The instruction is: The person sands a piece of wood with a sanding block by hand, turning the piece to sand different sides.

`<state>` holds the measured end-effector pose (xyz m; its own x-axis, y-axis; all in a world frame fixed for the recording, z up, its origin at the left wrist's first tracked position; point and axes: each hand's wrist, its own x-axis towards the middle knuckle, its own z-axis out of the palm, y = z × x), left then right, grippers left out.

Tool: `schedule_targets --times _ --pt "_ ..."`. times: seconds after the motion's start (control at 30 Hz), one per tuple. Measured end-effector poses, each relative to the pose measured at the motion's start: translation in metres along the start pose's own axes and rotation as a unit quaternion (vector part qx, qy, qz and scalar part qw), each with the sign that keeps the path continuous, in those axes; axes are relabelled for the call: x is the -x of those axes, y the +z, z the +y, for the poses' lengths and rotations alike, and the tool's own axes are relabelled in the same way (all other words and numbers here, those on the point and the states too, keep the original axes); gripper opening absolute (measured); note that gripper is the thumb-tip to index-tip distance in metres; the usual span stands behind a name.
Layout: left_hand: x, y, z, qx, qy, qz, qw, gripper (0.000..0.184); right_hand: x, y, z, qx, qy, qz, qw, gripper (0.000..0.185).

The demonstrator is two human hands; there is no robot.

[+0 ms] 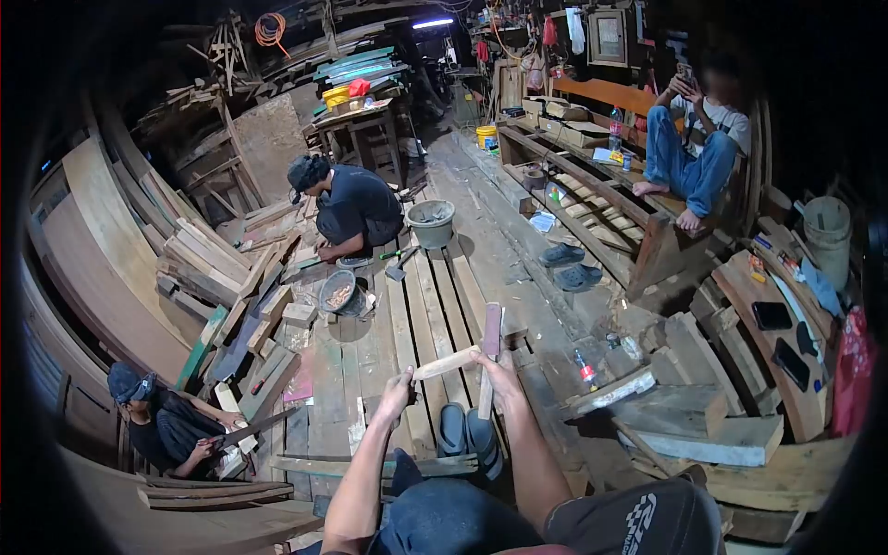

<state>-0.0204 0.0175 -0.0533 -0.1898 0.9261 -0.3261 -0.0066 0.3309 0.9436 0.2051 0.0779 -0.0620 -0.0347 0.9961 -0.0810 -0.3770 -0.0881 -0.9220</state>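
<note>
A short, pale wooden piece [448, 363] with a tapered end lies across the space between my hands. My left hand [396, 396] is closed on its left end. In my right hand [500, 379] is a long narrow wooden stick with a purplish-brown strip on its upper part, perhaps a sanding stick [492, 331], held upright. The right fingers also meet the right end of the pale piece; whether they grip it I cannot tell. Below my hands, a pair of blue-grey clogs [467, 431] stands on the plank floor.
A crouching person [356, 208] works ahead near a grey bucket [431, 225], a hammer [396, 268] and a smaller bucket [342, 294]. At lower left another person holds a saw [254, 428]. Someone sits on a wooden bench [601, 97] at right. Phones [771, 315] lie on a board.
</note>
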Motion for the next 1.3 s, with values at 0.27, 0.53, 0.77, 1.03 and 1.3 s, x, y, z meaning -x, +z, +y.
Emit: schedule_targets --times 0.27,0.53,0.77,1.03,1.3 --pt "0.006 0.003 0.008 0.036 -0.063 -0.003 0.997 0.039 0.002 -0.005 -0.005 -0.049 0.052 -0.039 0.997 0.043" --pt "0.011 0.003 0.013 0.108 -0.105 -0.042 0.988 0.035 0.011 0.001 -0.018 -0.086 0.060 -0.061 0.993 0.047" --pt "0.010 0.001 0.014 0.193 -0.093 -0.083 0.973 0.031 0.007 -0.001 -0.012 -0.061 0.049 -0.063 0.995 0.047" --pt "0.015 0.008 0.020 0.183 -0.027 -0.064 0.981 0.029 -0.005 -0.008 0.007 -0.132 0.066 -0.070 0.987 0.044" --pt "0.016 0.006 0.027 0.145 0.088 0.024 0.985 0.035 -0.003 0.003 0.002 -0.101 0.063 -0.093 0.989 0.035"
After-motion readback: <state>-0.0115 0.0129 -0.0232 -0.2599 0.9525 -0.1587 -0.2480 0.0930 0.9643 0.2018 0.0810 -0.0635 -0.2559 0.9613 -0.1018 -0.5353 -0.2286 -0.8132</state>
